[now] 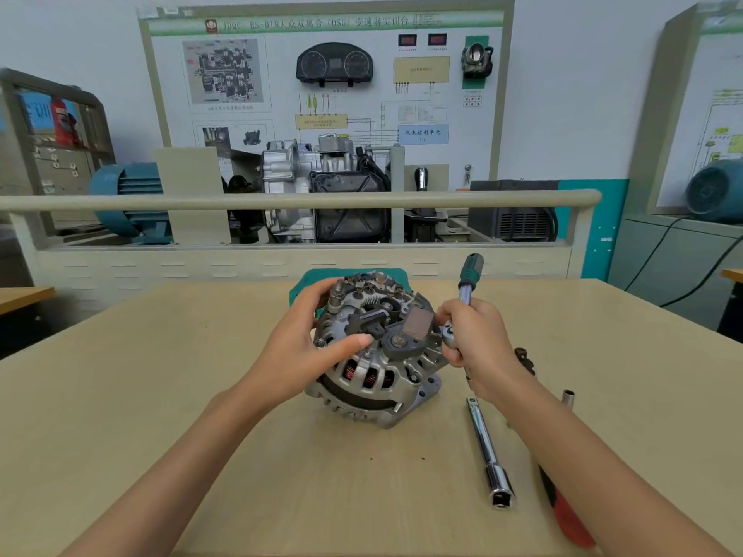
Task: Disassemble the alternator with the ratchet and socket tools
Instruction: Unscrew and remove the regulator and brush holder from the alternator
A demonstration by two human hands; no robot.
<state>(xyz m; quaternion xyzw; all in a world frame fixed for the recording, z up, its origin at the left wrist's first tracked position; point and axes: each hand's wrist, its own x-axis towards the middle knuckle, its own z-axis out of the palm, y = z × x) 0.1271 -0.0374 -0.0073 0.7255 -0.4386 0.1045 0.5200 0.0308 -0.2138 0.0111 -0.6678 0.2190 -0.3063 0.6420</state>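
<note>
Extension bar (pixel 488 450) on table; alternator (pixel 374 355) tilted, rear cover off.

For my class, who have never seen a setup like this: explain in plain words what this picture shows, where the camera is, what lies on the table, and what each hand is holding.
There is no robot here, only a person's two bare hands. The single picture comes from a wide-angle camera worn on the person's head, looking forward and down.

On the tan table sits an alternator, a car's generator, with copper windings visible through its slots. The left hand grips its side to steady it. The right hand holds a ratchet near its head, at the alternator's right edge; the green and black handle points up and away.

Also on the table, to the right: a chrome extension bar, a small socket standing upright, and a red-handled tool partly hidden by the right forearm. Something teal lies behind the alternator.

Beyond the table stands a training display board with a gearbox mounted before it.
</note>
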